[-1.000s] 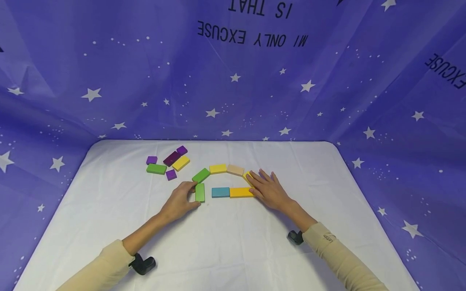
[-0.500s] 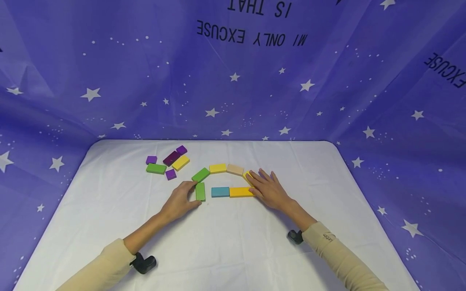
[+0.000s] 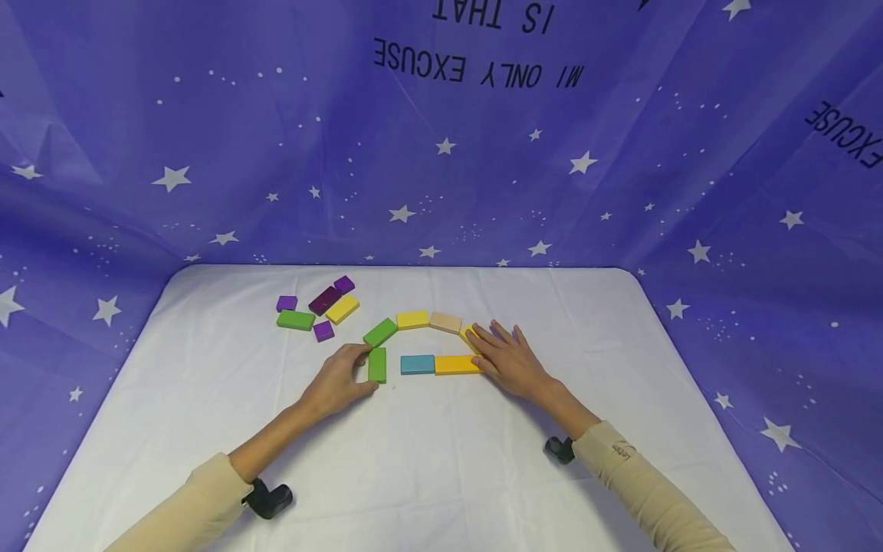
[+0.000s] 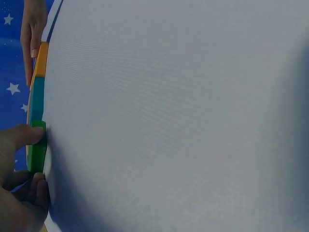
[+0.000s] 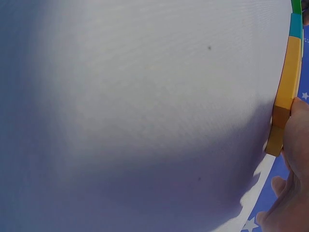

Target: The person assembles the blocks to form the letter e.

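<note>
Between thumb and fingers, my left hand (image 3: 338,381) pinches a green block (image 3: 377,365) lying lengthwise toward me; the left wrist view shows that green block (image 4: 37,147) in the grip too. A second green block (image 3: 381,333), a yellow block (image 3: 413,320) and a pale wooden block (image 3: 445,321) curve in an arc from its far end. My right hand (image 3: 512,366) rests with spread, fairly straight fingers on a yellow block (image 3: 467,335) and the right end of an orange block (image 3: 455,365), partly hiding both. Left of the orange one, touching it, lies a blue block (image 3: 417,365).
At the back left lie a loose green block (image 3: 296,320), a yellow block (image 3: 343,310), a dark purple block (image 3: 325,300) and small purple blocks (image 3: 324,331). A white cloth (image 3: 441,475) covers the table. A starry blue curtain (image 3: 441,207) stands behind and at the sides.
The green block in my left hand first tilts slightly toward the right and far side, then shifts a little back left, the hand moving with it. My right hand stays in place.
</note>
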Tool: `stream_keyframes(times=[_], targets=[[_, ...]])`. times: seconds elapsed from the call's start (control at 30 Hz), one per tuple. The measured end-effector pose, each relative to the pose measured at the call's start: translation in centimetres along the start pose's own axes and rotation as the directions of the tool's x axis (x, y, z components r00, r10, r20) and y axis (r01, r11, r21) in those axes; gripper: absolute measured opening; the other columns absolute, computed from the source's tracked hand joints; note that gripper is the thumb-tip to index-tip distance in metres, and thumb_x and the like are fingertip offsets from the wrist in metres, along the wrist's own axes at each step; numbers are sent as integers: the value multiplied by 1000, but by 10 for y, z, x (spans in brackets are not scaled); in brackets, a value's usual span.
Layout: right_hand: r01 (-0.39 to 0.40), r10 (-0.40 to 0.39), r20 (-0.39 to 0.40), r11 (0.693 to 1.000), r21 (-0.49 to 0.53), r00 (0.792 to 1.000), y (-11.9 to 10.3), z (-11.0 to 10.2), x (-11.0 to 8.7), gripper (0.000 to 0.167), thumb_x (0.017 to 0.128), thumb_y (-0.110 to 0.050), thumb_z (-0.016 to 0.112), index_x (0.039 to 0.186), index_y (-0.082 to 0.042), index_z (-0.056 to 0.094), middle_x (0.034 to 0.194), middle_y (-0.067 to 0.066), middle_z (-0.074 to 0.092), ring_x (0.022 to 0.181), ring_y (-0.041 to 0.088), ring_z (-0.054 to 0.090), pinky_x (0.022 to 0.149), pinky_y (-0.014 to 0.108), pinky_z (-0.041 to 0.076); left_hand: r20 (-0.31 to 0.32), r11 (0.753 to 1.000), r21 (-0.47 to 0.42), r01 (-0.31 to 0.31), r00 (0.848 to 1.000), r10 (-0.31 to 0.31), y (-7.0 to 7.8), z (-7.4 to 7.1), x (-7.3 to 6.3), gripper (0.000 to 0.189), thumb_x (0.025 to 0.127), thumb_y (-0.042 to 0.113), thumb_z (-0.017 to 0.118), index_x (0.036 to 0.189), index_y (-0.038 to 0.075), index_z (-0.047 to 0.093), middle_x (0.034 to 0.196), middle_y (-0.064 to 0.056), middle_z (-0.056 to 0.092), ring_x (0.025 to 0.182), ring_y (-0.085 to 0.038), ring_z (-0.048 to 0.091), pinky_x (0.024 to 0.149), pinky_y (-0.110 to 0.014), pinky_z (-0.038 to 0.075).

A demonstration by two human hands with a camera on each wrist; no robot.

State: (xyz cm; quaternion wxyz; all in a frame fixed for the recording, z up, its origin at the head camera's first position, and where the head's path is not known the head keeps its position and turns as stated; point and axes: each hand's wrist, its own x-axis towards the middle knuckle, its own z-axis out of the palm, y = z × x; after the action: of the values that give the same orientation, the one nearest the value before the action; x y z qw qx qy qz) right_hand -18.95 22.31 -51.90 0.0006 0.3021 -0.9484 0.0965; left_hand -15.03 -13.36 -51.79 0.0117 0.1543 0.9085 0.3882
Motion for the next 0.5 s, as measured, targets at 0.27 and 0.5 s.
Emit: stream_keyframes(times=[0.27,0.5], targets=[[4,-4,-3,1000,4,1000,2,1,0,54,106,-41,46,155,-19,38,158,1,35,146,37,26,111,69,15,1,1000,9,-10,1000,10,-1,-4,-2,69,77,10,85,133,-12,52,123,-25,58,106,-33,58,96,-49,48],[-2,2,7,1000,2,1000,3,2,0,55,106,-42,45,155,-21,37,159,1,33,146,37,25,112,69,15,-89,999,38,-3,996,7,-14,-26,0,59,84,11,79,132,-12,54,123,-26,60,112,-39,58,100,-53,44]])
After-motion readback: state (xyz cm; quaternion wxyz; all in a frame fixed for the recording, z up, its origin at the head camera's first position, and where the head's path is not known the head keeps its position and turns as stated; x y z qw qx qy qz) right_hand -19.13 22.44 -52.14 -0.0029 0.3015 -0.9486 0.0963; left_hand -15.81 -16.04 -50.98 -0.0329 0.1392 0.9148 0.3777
